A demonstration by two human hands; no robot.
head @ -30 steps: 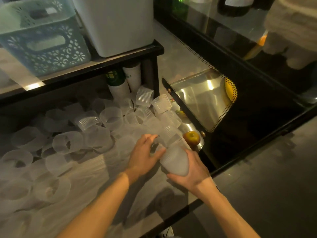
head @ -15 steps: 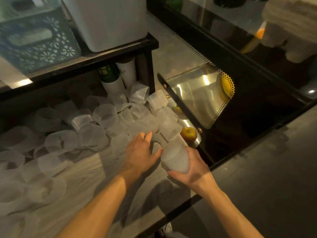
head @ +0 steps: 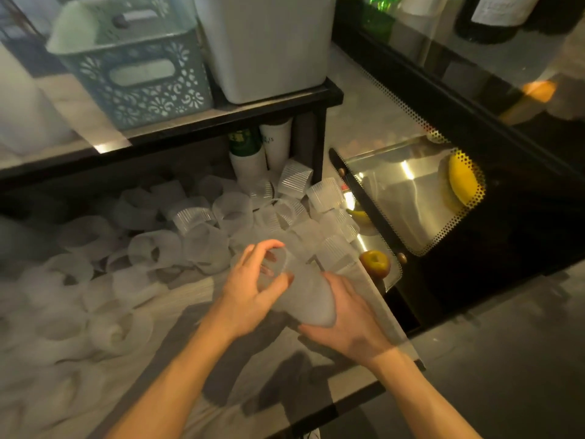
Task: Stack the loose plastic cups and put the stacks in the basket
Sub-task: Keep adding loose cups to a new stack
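Plainly, most of the job was still to be done. Far left and across the middle of the tabletop (head: 164,299), dozens of loose plastic cups (head: 152,248) lay scattered on their sides, blurred but clearly unstacked, the heap running back under the shelf (head: 196,122). Above them on that shelf sat the teal basket (head: 136,77), well apart from both hands; its inside was hard to read from this angle, so I could not tell whether any stacks were in it. Lower and nearer the centre, the left hand (head: 250,293) had its fingers and thumb curled round the rim of a clear cup (head: 275,264), apparently bringing it to the open end of the stack. Just beside it, the right hand (head: 348,315) cupped the base of a short stack of cups (head: 307,296), fingers wrapped underneath and the stack tilted toward the left hand. Further right, an apple (head: 375,263) and a banana (head: 460,180) rested by a perforated metal tray (head: 408,198), apart from the work. By my judgement one stack was only begun, and nearly all cups remained.
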